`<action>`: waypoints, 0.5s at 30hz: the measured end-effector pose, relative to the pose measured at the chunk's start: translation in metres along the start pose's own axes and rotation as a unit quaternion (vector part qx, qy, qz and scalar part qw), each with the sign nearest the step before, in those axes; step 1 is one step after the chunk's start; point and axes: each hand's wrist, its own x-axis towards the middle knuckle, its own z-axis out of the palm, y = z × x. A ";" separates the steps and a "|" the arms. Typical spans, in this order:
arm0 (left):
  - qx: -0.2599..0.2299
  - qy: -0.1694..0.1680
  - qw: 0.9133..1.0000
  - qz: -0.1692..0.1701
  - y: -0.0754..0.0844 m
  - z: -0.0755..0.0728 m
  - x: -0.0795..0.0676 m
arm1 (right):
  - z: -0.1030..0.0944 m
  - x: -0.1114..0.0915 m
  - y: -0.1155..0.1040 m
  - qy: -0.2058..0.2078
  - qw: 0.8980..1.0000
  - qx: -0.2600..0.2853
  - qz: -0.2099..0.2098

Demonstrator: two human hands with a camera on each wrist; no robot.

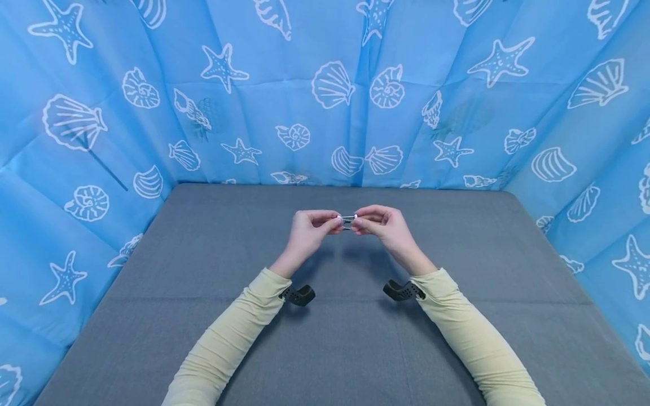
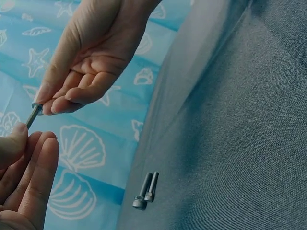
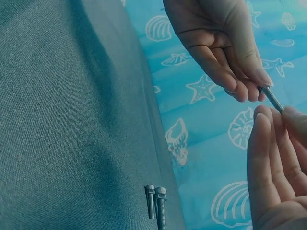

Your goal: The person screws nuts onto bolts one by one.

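A slim metal bolt (image 1: 347, 217) spans the gap between both hands above the grey table. My left hand (image 1: 311, 228) pinches one end between thumb and fingertips. At the opposite end, the thumb and fingers of my right hand (image 1: 385, 226) pinch it too. In the left wrist view, the bolt (image 2: 33, 116) slants between the fingertips, with a wider piece at the right hand's end; the fingers partly hide both ends. Below the hands, a thicker bolt (image 2: 145, 184) and a thinner bolt (image 2: 153, 184) lie side by side on the table, each with a nut-like collar near its head.
Grey cloth covers the table (image 1: 345, 338). Blue curtains (image 1: 315, 51) with white shells and starfish stand around its back and sides. A black band with a bracket (image 1: 299, 295) sits at the left wrist, and a similar bracket (image 1: 401, 290) at the right.
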 end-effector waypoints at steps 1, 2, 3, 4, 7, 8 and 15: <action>0.002 0.000 1.000 0.000 0.000 0.000 0.000 | 0.000 0.000 0.000 0.000 1.000 -0.007 0.002; 0.004 -0.001 1.000 -0.001 0.000 0.001 -0.001 | 0.000 0.000 0.000 0.000 1.000 -0.014 0.004; 0.005 -0.001 1.000 0.000 -0.001 0.001 -0.001 | 0.000 0.000 0.000 -0.002 1.000 -0.021 0.005; 0.006 -0.001 1.000 0.000 -0.001 0.001 -0.001 | 0.000 0.000 0.000 -0.003 1.000 -0.026 0.007; 0.002 -0.003 1.000 -0.002 -0.003 0.001 -0.001 | -0.002 -0.001 0.000 -0.017 1.000 -0.021 0.005; 0.002 -0.004 1.000 -0.002 -0.003 0.001 -0.001 | -0.003 -0.001 0.000 -0.023 1.000 -0.016 0.002; 0.004 -0.008 1.000 -0.003 -0.005 0.001 0.000 | -0.004 -0.001 -0.001 -0.025 0.999 -0.022 0.006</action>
